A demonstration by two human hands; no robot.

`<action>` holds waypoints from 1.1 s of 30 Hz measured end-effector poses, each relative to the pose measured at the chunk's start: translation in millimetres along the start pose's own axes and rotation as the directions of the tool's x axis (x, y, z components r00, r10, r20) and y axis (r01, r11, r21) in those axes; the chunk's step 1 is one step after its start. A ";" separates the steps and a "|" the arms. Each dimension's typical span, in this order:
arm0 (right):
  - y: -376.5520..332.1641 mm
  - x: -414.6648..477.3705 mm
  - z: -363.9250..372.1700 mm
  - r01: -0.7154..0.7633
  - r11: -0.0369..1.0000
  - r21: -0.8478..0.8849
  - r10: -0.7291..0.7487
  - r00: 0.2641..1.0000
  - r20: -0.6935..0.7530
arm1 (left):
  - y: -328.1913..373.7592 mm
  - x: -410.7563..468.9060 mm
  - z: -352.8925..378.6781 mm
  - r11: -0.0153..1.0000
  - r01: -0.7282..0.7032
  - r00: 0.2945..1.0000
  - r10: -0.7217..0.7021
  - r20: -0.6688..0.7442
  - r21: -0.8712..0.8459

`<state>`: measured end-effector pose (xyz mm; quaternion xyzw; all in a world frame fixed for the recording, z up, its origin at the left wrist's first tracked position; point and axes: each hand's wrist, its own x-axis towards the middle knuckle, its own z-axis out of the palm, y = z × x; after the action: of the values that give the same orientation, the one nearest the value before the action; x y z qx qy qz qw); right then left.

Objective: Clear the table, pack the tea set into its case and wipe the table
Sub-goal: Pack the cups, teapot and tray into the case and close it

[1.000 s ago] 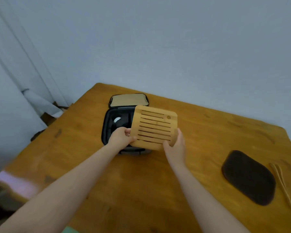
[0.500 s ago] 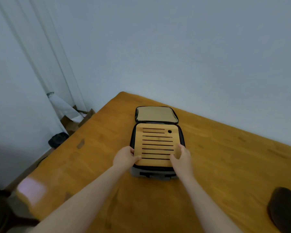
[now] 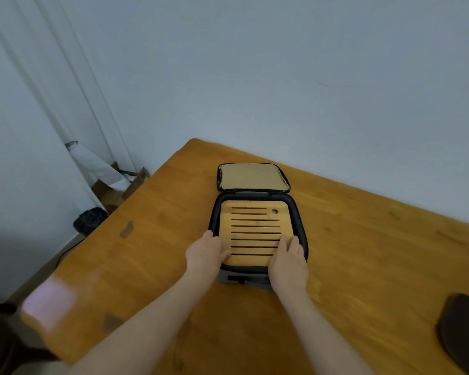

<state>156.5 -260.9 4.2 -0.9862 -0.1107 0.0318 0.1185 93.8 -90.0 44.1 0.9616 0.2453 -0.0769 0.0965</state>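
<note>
A slatted bamboo tea tray (image 3: 255,226) lies flat inside the open dark case (image 3: 299,220), filling its lower half. The case lid (image 3: 252,176) is folded back, showing its tan lining. My left hand (image 3: 207,253) rests on the tray's near left corner, thumb on the wood and fingers along the case rim. My right hand (image 3: 289,262) lies flat on the near right corner with fingers spread. Whatever sits under the tray is hidden.
The wooden table (image 3: 363,253) stands against a pale wall. A dark brown mat (image 3: 463,331) lies at the right edge. Left of the table, on the floor, are a cardboard box (image 3: 114,192), a white roll (image 3: 92,163) and a dark object (image 3: 88,220).
The tray was held tilted above the case a second ago. It has come down and now lies level inside the case, with both hands resting on its near corners.
</note>
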 end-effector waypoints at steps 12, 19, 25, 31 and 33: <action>31.7 -19.9 -39.8 0.270 0.951 0.151 -0.253 0.960 -0.122 | 18.3 -44.2 14.4 0.942 -0.237 0.898 0.306 -0.315 0.240; 106.8 -71.8 -68.7 0.317 0.926 0.204 -0.300 0.948 -0.109 | 85.0 -109.3 43.1 0.943 -0.297 0.854 0.332 -0.401 0.149; 186.8 -112.2 -78.4 0.422 0.895 0.147 -0.413 0.907 -0.085 | 174.8 -179.0 62.8 0.921 -0.370 0.836 0.387 -0.388 0.121; 231.7 -142.4 -94.9 0.431 0.890 0.146 -0.416 0.901 -0.123 | 236.6 -222.2 70.8 0.904 -0.422 0.857 0.422 -0.296 0.066; 242.4 -148.4 -100.3 0.419 0.898 0.133 -0.397 0.903 -0.162 | 247.5 -227.4 69.2 0.896 -0.438 0.853 0.438 -0.285 0.066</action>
<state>72.0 -546.8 48.5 -0.9277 -0.3041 -0.0495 0.2106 10.0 -422.4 58.0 0.9926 0.0316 0.0904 0.0748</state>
